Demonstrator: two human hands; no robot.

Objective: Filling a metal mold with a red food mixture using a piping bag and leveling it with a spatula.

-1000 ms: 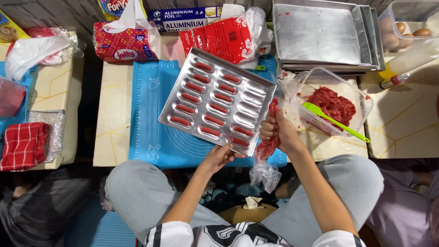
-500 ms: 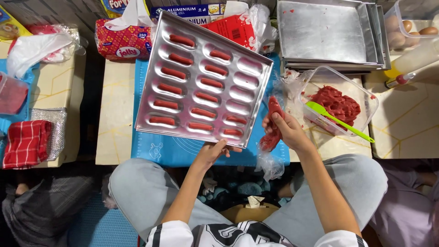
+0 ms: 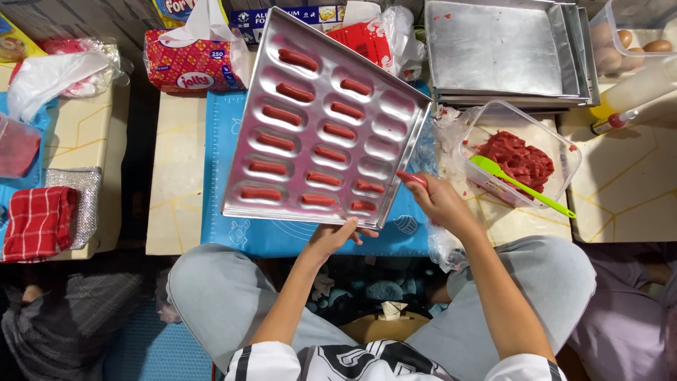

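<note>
The left hand (image 3: 338,238) has its fingers clamped on the near edge of the metal mould tray (image 3: 324,120), tilted above the blue mat (image 3: 233,212) on the counter (image 3: 173,176); the right hand (image 3: 437,201) grips a piping bag (image 3: 412,178) of red batter beside the tray's right edge; a plastic tub (image 3: 564,152) with a green spatula (image 3: 518,185) stands just right.

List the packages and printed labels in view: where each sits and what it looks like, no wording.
Tissue pack: far left of the mould tray, soft red patterned block, white tissue sticking out.
Foil box: behind the tray's top edge, long dark blue carton.
Red packet: right of the foil box, partly under clear plastic.
Yellow package: far left edge, mostly cut off.
</note>
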